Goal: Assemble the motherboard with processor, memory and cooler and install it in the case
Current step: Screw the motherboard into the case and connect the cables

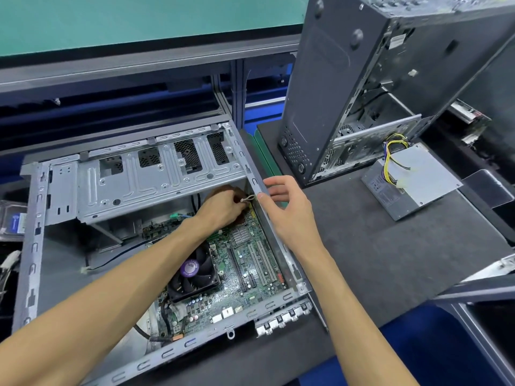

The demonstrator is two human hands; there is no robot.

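Pinching a small connector (247, 199), left hand (220, 208) covering motherboard (250, 263) corner, right hand (287, 207) relaxed on case (262, 188) rim

You can't read much here. The purple round sticker (189, 267) on the hub of the cooler fan (195, 277) carries small print, too blurred to make out. Well to the right of that fan, the power supply (411, 181) has a label (383, 188) on its side with lines of fine print, also illegible to you.
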